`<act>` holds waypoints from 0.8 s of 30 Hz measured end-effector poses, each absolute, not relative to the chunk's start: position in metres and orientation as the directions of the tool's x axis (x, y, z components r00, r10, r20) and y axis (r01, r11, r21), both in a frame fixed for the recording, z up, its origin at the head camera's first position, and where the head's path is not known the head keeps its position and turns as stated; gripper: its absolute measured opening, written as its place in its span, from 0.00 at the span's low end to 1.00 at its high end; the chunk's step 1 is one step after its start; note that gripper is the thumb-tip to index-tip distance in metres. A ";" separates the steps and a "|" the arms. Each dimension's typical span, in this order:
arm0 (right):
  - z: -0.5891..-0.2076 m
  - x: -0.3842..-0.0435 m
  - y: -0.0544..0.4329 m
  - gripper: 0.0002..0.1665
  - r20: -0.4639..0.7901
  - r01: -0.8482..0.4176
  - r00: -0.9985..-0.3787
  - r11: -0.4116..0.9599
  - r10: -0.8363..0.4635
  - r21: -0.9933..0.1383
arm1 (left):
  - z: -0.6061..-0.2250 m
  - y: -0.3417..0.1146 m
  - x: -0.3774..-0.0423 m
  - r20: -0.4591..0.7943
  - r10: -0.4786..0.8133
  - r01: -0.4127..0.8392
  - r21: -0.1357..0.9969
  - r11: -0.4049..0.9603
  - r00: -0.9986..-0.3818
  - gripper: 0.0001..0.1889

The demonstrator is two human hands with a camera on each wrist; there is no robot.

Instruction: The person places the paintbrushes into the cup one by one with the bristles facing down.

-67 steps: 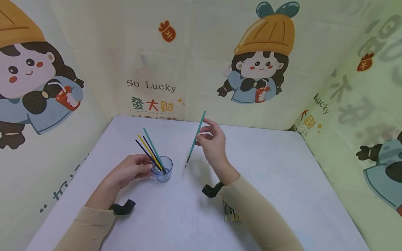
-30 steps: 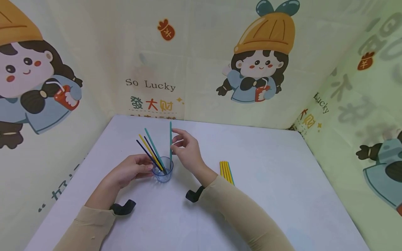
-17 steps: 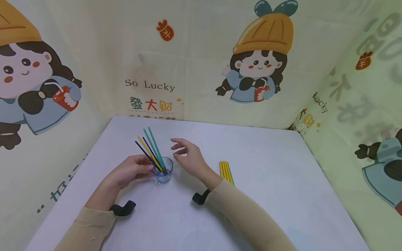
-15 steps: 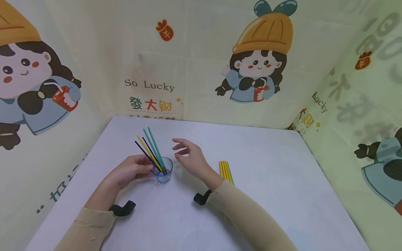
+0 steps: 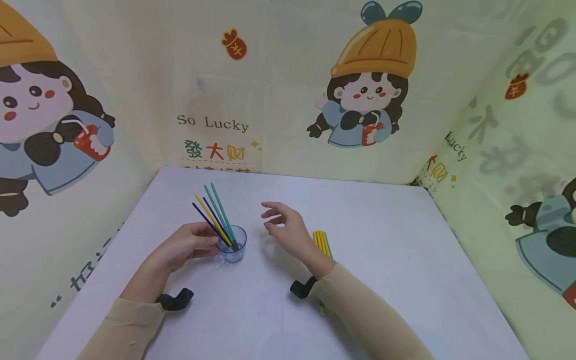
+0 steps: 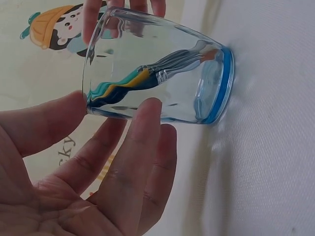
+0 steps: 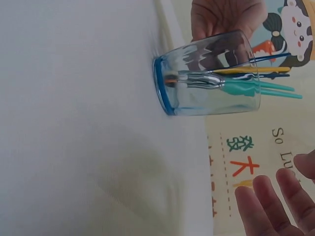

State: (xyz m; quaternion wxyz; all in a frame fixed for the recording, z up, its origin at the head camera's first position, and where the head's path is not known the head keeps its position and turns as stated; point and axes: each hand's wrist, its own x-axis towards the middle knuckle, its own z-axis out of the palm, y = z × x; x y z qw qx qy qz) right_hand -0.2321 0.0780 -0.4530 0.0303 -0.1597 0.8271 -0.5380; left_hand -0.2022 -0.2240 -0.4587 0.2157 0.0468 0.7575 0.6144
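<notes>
Here, clear glass (image 5: 233, 256), five brushes (image 5: 216, 225) inside

Glass (image 5: 233, 256) on table (image 5: 405, 240), brushes (image 5: 219, 211) inside leaning left. Left hand (image 5: 191, 243) left of it, right hand (image 5: 290, 229) right; brush bundle (image 5: 321, 242) further right, partly under sleeve (image 5: 371, 307).

The cup (image 5: 233, 256) is clear, smooth and glossy, glass or hard plastic, with a shiny blue base (image 6: 225, 83). The brushes (image 5: 220, 215) in it have smooth coloured handles and shiny silvery metal collars (image 7: 203, 80). The table cover (image 6: 275, 147) looks like matt, finely woven cloth. The backdrop (image 5: 288, 80) is matt, lightly creased printed fabric. The sleeves (image 5: 123, 327) are soft, dull cloth; the wrist pieces (image 5: 176, 300) look matt black.
</notes>
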 end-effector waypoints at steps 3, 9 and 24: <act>-0.451 -0.231 0.084 0.32 0.135 -0.233 -0.951 0.360 -0.277 -0.903 | -0.459 -0.225 -0.203 -0.263 0.346 -0.189 0.954 0.234 -0.901 0.23; -0.450 -0.227 0.101 0.32 0.132 -0.201 -0.959 0.272 -0.252 -0.941 | -0.458 -0.225 -0.202 -0.262 0.358 -0.189 0.955 0.227 -0.896 0.24; -0.453 -0.219 0.147 0.34 0.000 -0.049 -0.989 0.326 -0.150 -0.944 | -0.462 -0.225 -0.203 -0.269 0.310 -0.196 0.949 0.246 -0.912 0.23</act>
